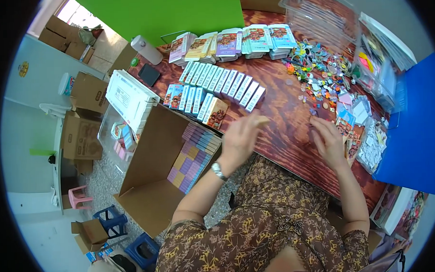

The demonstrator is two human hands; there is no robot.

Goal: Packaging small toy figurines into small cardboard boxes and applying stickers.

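Note:
My left hand [239, 141], with a watch [218, 171] on its wrist, is over the table's near edge, right of the rows of small boxes. Its fingers are blurred; a pale yellowish shape at the fingertips may be a thing or a finger. My right hand [329, 142] hovers low over the table, its fingers bent and apart, with nothing visible in them. Small colourful trinkets [320, 91] lie beyond it. Small filled boxes [232, 81] stand in a slanted row, and a second row [190, 98] ends with an orange-brown box [215, 113].
An open carton [148, 138] with stacked small boxes [194, 158] is at the left. Flat card stacks [228, 43] line the far side, near a white bottle [146, 49] and a phone [149, 75]. A bag of white pieces [372, 144] lies right.

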